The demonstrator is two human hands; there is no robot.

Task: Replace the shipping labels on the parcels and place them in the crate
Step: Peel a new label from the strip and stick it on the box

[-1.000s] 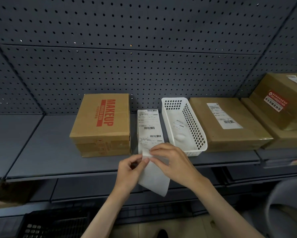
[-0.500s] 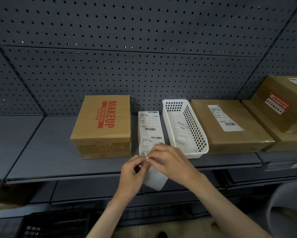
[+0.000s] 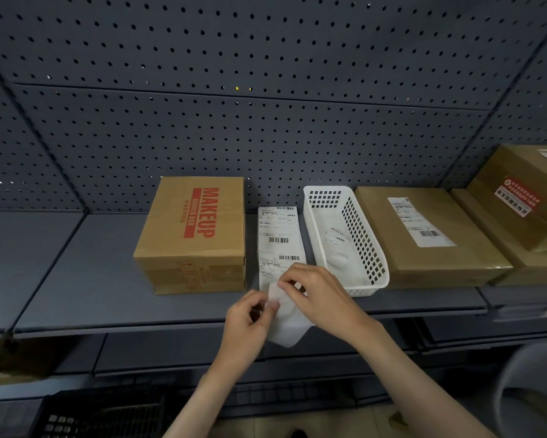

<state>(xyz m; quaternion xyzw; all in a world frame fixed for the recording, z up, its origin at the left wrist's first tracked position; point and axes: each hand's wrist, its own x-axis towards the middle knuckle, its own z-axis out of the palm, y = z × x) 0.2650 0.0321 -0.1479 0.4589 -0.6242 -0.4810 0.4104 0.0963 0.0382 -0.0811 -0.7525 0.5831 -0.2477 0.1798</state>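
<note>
Label (image 3: pixel 284 324): pinched between left hand (image 3: pixel 250 324) and right hand (image 3: pixel 322 295) at shelf (image 3: pixel 107 295) edge, apparently its top corner.

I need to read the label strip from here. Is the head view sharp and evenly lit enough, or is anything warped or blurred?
Head view: dim, even light, no glare; wide-angle lens bends the shelf edges and pegboard; label strip barcodes show but small print is too fine to read; both hands hide its near end.

Left hand (image 3: pixel 246 317) and right hand (image 3: pixel 319 295) close together, fingertips pinching; both forearms extended forward, bare.
</note>
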